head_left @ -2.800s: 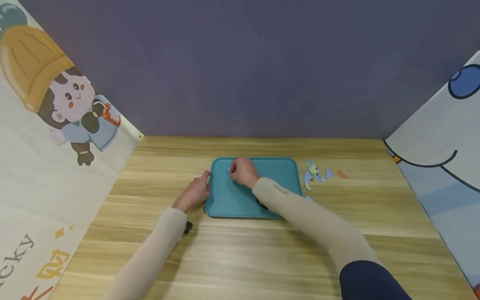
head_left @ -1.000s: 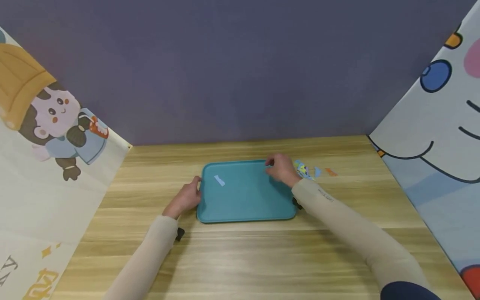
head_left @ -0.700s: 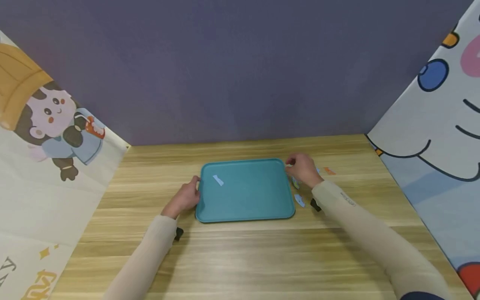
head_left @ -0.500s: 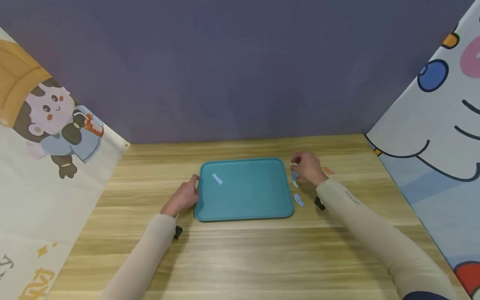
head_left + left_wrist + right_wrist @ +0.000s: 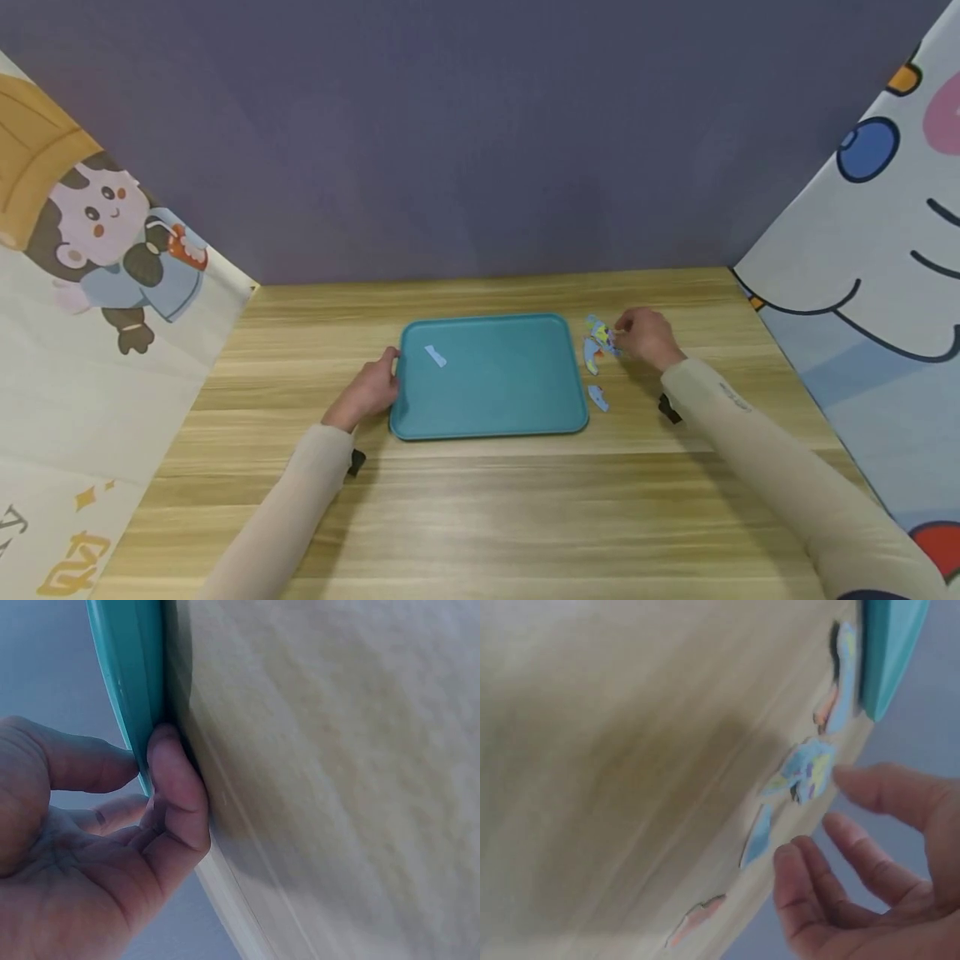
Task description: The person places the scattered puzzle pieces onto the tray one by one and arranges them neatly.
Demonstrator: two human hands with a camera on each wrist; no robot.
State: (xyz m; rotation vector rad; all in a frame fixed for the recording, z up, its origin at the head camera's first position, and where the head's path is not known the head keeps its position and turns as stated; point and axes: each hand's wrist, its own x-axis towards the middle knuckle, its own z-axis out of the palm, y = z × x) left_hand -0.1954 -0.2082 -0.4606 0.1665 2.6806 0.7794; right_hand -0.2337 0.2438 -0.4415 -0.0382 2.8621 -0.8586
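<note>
A teal tray (image 5: 495, 392) lies flat on the wooden table. My left hand (image 5: 367, 390) pinches its left rim, thumb on one side and curled fingers on the other in the left wrist view. One pale blue puzzle piece (image 5: 435, 356) rests on the tray's upper left. Along the tray's right side lie several printed puzzle pieces (image 5: 592, 356). My right hand (image 5: 649, 337) hovers over these, thumb and fingers apart and holding nothing. The right wrist view shows a patterned piece (image 5: 810, 769), a small blue piece (image 5: 757, 836) and an orange piece (image 5: 696, 918) near the fingertips.
A separate blue piece (image 5: 597, 397) lies close to the tray's lower right. Behind the wooden table (image 5: 480, 517) stands a dark purple-grey wall (image 5: 480, 142). Cartoon-printed panels (image 5: 112, 350) border both sides.
My right hand has left the pale blue piece on the tray and moved right to the loose pieces. The left hand has stayed at the tray's left rim.
</note>
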